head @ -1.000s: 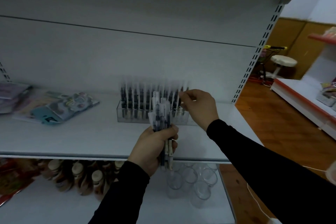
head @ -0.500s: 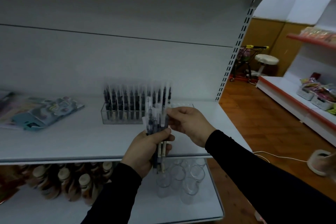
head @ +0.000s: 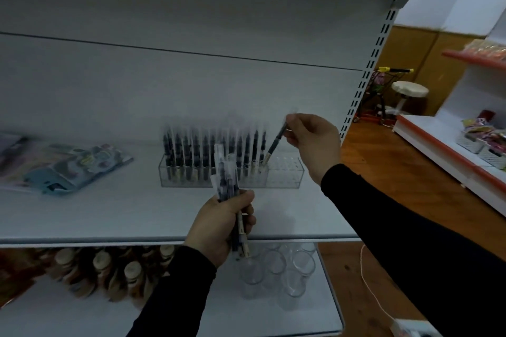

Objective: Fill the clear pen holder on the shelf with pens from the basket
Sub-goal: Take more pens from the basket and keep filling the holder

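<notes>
A clear pen holder [head: 284, 176] stands on the white shelf [head: 109, 213], its left and middle slots packed with several upright dark pens; the right end shows empty holes. My right hand [head: 312, 142] pinches one dark pen [head: 275, 143] by its top, tilted, with its tip down at a hole by the last filled row. My left hand [head: 221, 224] is in front of the shelf edge, closed around a bundle of pens [head: 227, 183] in clear sleeves. The basket is not in view.
Packaged stationery [head: 71, 165] lies on the shelf to the left. Below are brown bottles [head: 109, 268] and clear glasses [head: 276, 268]. A slotted upright [head: 367, 74] ends the shelf on the right; beyond it are wooden floor, a stool [head: 408, 90] and another shelf unit [head: 471, 150].
My right hand took one pen from the bundle in my left hand and carried it up and right to the holder. The view shifted sideways between frames.
</notes>
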Available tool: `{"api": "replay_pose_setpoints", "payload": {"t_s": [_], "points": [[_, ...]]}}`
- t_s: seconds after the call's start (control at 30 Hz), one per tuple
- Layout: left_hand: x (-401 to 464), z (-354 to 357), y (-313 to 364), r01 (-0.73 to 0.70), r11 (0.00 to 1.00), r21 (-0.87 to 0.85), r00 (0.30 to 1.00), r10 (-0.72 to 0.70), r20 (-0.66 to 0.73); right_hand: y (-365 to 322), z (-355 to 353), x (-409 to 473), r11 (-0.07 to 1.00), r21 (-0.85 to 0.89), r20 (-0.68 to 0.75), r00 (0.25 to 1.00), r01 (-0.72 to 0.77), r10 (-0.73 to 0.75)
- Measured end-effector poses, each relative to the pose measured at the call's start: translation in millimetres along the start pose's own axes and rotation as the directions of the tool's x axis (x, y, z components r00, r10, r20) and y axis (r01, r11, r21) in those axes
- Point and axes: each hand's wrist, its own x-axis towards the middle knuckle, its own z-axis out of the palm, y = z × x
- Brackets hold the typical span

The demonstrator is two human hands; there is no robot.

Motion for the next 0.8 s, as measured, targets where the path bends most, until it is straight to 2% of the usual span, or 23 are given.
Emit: {"api": "replay_pose_setpoints", "payload": {"t_s": [0.23,0.4,0.67,0.8], "points": [[4,-6,2,-0.012,1.0,-0.021,1.0,0.012,0.005,5,21,9,0.958,-0.233,0.022,0.986,0.165,-0.164],[5,-9,4,-0.017,0.999,-0.036,1.0,0.018,0.011,5,30,15,0.929,-0.311,0.054,0.979,0.201,-0.194],[6,-11,5,-0.019,0.999,-0.041,1.0,0.019,0.014,-2,32,16,0.799,-0.5,0.143,0.942,0.333,-0.303],[6,-10,5,-0.017,0.999,-0.042,1.0,0.018,0.013,3,30,16,0.782,-0.535,0.169,0.947,0.321,-0.273]]}}
